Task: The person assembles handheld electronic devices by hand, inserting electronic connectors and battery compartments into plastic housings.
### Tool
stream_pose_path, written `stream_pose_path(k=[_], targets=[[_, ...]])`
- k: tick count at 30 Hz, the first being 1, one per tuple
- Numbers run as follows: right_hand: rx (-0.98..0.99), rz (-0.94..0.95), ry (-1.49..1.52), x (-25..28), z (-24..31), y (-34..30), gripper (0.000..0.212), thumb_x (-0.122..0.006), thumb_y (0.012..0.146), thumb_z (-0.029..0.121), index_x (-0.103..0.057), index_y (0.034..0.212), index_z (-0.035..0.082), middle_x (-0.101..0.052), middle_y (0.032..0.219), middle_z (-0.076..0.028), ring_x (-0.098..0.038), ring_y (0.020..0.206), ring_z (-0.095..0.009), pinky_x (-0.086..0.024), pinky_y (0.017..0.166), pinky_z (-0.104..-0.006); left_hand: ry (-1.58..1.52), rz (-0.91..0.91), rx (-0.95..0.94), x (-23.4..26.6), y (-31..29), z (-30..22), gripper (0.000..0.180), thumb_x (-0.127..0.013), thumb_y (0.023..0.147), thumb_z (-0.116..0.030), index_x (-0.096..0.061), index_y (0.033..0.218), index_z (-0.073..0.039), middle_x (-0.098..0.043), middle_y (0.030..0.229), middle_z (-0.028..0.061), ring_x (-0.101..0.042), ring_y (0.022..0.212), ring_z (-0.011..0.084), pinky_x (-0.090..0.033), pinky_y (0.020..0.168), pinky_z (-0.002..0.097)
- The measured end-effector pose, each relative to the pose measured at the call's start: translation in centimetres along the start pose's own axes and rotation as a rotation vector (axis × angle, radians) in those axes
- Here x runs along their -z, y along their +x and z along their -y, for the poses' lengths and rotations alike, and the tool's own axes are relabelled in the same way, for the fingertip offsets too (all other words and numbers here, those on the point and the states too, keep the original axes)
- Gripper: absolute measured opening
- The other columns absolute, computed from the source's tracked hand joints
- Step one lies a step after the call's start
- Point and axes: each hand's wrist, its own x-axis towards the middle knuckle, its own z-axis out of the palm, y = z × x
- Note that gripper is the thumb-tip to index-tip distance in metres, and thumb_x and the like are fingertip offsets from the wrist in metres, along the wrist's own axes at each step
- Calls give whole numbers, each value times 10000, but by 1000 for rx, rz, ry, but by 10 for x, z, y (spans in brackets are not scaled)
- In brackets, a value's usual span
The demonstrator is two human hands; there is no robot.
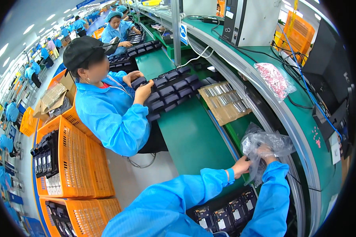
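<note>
A clear plastic bag (pixel 254 143) lies crumpled at the right edge of the green bench. My left hand (pixel 241 166) pinches the bag's near side, fingers closed on the film. Inside its mouth is my right hand (pixel 267 153), blurred by the plastic, so its fingers and anything in them are hidden. Below my forearms sits a black tray (pixel 225 213) of dark electronic units with circuit boards and white labels. Just beyond the bag, a brown cardboard sheet (pixel 224 102) carries rows of small silvery parts.
At left, a co-worker in blue (pixel 106 106) handles a black part over black trays (pixel 172 91). Orange crates (pixel 73 166) stand stacked behind. On the right-hand shelf are a bag of pink pieces (pixel 275 81), cables, a computer tower (pixel 245 21) and a monitor (pixel 324 67).
</note>
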Motion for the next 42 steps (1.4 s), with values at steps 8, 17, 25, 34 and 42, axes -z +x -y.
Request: stream_pose_path(k=[8,17,25,34,42], targets=[[34,72,-68,-1,2,-3,699,-650,659,440,-511,1140,-47,-492,1174,-269,-454,1129,-373,-366,943,-417,64,32,-25,11,15,8,349,-459,853,-110,-436,1195,-46,-542,1073,69,-529,968,199,-437,817,357],[104,-9,363,28,28,-39,630,-659,673,383,-528,1116,-46,-485,1182,-268,-439,1146,-365,-342,967,-410,62,32,-124,19,31,21,368,-457,840,-72,-424,1204,-26,-554,1040,87,-554,902,201,-465,732,341],[474,-6,542,-32,-70,26,366,-668,678,206,-618,993,25,-585,1047,-181,-542,978,-324,-409,847,-432,59,-5,-139,14,23,13,408,-524,845,-153,-401,1214,-32,-546,1043,92,-541,834,184,-462,676,350],[131,-325,250,9,13,-9,446,-676,692,190,-527,1044,-40,-544,1011,-283,-526,944,-420,-419,816,-438,-138,80,325,19,27,49,356,-542,854,-309,-497,1120,-76,-558,1070,108,-549,935,264,-415,818,502],[101,-301,267,23,-7,-13,660,-754,613,336,-526,1071,-79,-573,1021,-256,-556,959,-367,-438,824,-408,-400,289,140,9,59,42,283,-530,859,-127,-487,1119,-24,-559,1077,142,-576,917,306,-471,827,517]])
